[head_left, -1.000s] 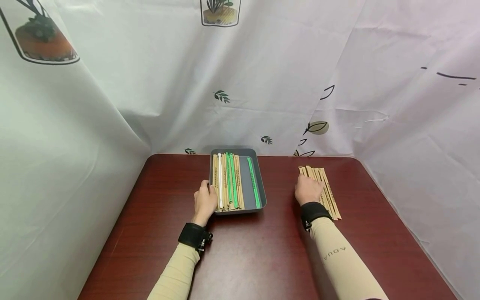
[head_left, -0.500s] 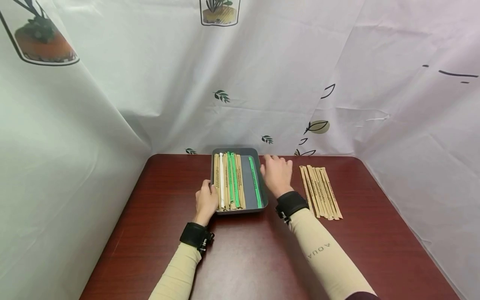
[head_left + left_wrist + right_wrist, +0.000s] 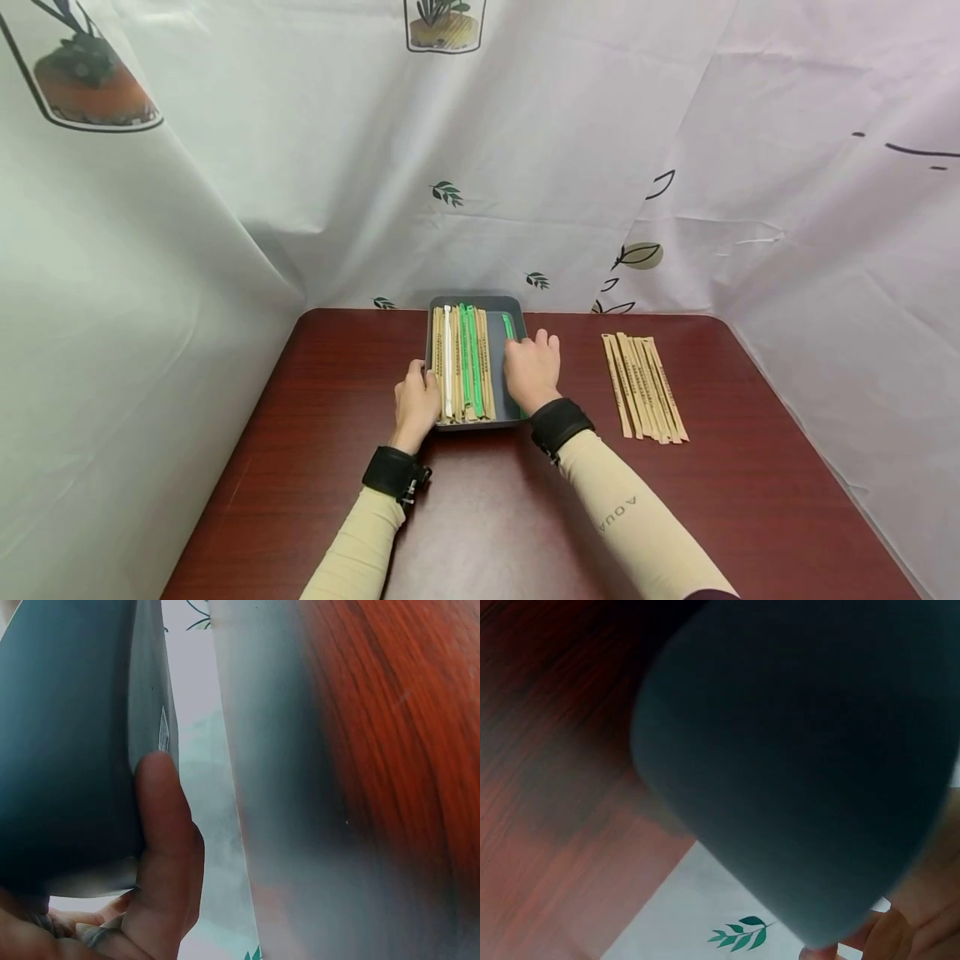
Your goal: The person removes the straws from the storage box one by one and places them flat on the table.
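A grey tray (image 3: 497, 360) stands at the back of the table, holding a row of slim wrapped straws on its left side: several tan straws (image 3: 490, 367), a white straw (image 3: 448, 367) and a pair of green straws (image 3: 476, 367). My left hand (image 3: 417, 407) grips the tray's left wall, a finger (image 3: 161, 810) lying along its outside. Over the tray's right side is my right hand (image 3: 532, 372), its fingers at a separate green straw (image 3: 508, 323). That hand covers most of this straw. Whether the fingertips pinch it is hidden; the tray blocks most of the right wrist view.
A group of tan wrapped straws (image 3: 647, 387) lies side by side on the reddish-brown table (image 3: 337, 375) to the right. Pale patterned curtains (image 3: 480, 167) hang behind the table and along both sides.
My right hand has left the tan straws on the right and moved left to the green straw in the tray. My left hand keeps its hold on the tray.
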`<state>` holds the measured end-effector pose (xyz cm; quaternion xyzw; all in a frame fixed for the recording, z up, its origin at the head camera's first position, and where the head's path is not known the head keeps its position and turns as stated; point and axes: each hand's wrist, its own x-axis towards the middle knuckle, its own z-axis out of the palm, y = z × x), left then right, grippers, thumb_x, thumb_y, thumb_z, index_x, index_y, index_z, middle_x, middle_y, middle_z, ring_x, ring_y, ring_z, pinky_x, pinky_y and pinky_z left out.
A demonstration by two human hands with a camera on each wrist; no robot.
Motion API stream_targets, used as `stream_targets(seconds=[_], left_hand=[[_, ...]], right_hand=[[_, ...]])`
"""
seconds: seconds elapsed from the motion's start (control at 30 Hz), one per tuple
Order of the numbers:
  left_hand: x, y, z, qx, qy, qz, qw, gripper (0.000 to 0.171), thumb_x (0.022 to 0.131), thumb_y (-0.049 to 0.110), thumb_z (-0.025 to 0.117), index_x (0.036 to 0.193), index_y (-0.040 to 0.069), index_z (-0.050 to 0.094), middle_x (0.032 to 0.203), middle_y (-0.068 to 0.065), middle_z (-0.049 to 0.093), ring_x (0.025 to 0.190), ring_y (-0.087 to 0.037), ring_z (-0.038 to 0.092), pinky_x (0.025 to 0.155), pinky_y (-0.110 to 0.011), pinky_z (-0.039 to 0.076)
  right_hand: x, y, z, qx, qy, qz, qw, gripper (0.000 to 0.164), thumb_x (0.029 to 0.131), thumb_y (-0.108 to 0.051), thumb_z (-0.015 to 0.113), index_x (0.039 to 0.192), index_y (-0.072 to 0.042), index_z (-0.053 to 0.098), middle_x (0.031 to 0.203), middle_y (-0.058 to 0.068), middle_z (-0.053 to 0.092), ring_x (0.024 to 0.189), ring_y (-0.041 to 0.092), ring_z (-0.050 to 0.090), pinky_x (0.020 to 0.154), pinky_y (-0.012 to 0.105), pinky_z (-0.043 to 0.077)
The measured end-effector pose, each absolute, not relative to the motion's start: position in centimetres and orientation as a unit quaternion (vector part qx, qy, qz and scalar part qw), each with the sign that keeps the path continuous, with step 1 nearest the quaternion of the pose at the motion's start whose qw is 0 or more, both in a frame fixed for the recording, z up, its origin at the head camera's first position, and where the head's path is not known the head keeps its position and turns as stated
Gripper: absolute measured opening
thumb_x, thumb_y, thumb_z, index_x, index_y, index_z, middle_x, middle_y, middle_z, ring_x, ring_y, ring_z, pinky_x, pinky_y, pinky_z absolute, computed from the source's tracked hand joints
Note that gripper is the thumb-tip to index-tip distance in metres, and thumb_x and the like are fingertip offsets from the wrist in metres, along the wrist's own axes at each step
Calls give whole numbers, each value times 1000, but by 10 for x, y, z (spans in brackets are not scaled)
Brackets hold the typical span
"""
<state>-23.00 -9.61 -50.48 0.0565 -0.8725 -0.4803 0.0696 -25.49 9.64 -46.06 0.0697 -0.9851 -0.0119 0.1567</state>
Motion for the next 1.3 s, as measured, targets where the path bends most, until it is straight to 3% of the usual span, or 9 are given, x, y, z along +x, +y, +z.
stream_targets(seconds=[0.13,0.63,0.87,1.07,1.3], left_hand=[[-230,-95,-504,58,-873,-480,71,37,110,19,44,142,3,53,75,-11,59,60,-23,51,59,-36,38],[-234,-93,-508,59,-876,-474,69,37,110,20,44,143,5,53,76,-12,59,60,-24,51,56,-35,37],[-237,-94,-510,57,-874,-477,67,37,111,20,43,144,5,51,67,-9,53,54,-22,47,53,-35,34],[-238,-94,-509,59,-876,-473,69,37,110,20,44,143,4,52,72,-10,57,62,-24,52,57,-36,37],[-235,-95,-511,57,-873,-480,66,37,110,20,45,142,4,53,71,-11,57,57,-24,50,56,-36,37]], right_hand=[[-253,95,-465,75,-985,-35,150,20,99,-9,64,81,-16,69,73,10,62,81,30,40,79,45,28],[-254,95,-479,77,-989,-49,117,28,97,-6,66,71,-16,61,71,9,61,80,30,40,80,44,26],[-258,94,-480,80,-989,-46,112,29,97,-5,66,71,-15,60,70,9,59,79,30,40,80,44,26],[-258,94,-478,81,-990,-47,110,27,98,-5,66,73,-15,62,70,8,58,79,29,40,80,44,26],[-257,94,-477,92,-987,-26,130,24,100,-6,63,79,-14,69,72,10,59,76,28,39,77,43,23]])
